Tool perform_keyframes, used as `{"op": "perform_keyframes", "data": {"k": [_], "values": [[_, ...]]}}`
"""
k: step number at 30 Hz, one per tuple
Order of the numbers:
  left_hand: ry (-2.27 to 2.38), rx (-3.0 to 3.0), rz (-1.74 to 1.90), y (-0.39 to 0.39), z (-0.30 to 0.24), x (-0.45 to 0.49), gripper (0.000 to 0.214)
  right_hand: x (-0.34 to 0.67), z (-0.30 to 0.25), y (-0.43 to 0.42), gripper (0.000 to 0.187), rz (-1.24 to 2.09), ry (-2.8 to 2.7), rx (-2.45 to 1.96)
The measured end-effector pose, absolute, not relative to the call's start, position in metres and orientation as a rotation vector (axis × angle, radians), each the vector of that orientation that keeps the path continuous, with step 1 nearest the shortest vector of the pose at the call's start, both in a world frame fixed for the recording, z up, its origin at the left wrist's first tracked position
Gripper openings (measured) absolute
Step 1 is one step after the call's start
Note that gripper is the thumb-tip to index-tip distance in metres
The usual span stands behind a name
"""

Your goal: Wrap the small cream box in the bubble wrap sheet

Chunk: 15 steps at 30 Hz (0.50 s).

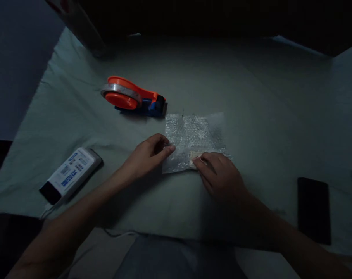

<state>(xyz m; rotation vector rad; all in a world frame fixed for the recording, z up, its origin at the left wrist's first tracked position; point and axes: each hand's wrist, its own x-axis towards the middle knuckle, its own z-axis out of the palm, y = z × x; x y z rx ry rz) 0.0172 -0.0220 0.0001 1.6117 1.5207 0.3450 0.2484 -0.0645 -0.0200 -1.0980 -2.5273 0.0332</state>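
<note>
A sheet of clear bubble wrap (187, 130) lies on the cloth in front of me. My left hand (152, 152) has its thumb and fingers curled around the wrap's left edge. A small pale, flat rectangular piece (194, 158) sits on the lower part of the sheet. The fingertips of my right hand (219, 170) are closed on that piece's right side and cover part of it; its exact kind cannot be made out.
An orange and blue tape dispenser (135, 97) with a roll of clear tape lies beyond my left hand. At the left is a white printed device (73, 172) with a cable. A black phone (314, 209) lies at the right. A dark box-like shape (211, 19) borders the back.
</note>
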Motion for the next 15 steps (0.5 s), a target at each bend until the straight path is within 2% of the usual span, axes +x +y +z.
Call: {"op": "perform_keyframes", "data": {"k": [6, 15], "values": [[1.375, 1.476, 0.090, -0.034, 0.005, -0.004, 0.043, 0.249, -0.019, -0.065, 0.026, 0.023, -2.519, -1.108], [1.331, 1.524, 0.193, -0.024, -0.002, 0.011, 0.045, 0.250, -0.020, -0.064, 0.026, 0.071, -2.515, -1.118]]}}
